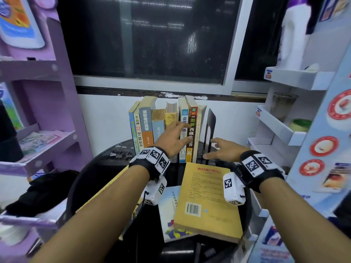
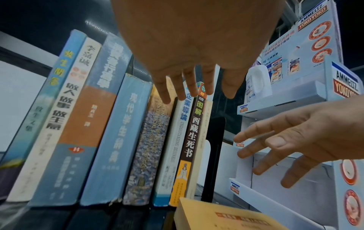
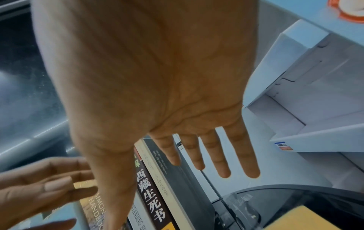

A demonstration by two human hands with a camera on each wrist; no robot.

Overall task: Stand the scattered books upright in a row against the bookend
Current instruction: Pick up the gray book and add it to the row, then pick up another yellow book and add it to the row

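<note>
Several books (image 1: 163, 128) stand upright in a row on a round black table (image 1: 85, 179), the rightmost next to a black metal bookend (image 1: 209, 128). My left hand (image 1: 174, 135) reaches at the spines with straight fingers and holds nothing; contact is unclear. The left wrist view shows those fingers (image 2: 187, 87) spread before the row of books (image 2: 122, 124) and the bookend (image 2: 214, 155). To the right, my right hand (image 1: 222, 149) hovers open near the bookend's foot, empty in its own view (image 3: 197, 147). A yellow book (image 1: 207, 202) lies flat on a pale blue book (image 1: 169, 211).
A purple shelf unit (image 1: 47, 139) stands close on the left and a white display rack (image 1: 275, 126) on the right. A dark window is behind the books. Binder clips (image 1: 117, 150) lie on the table's left side. A black cloth (image 1: 38, 192) sits lower left.
</note>
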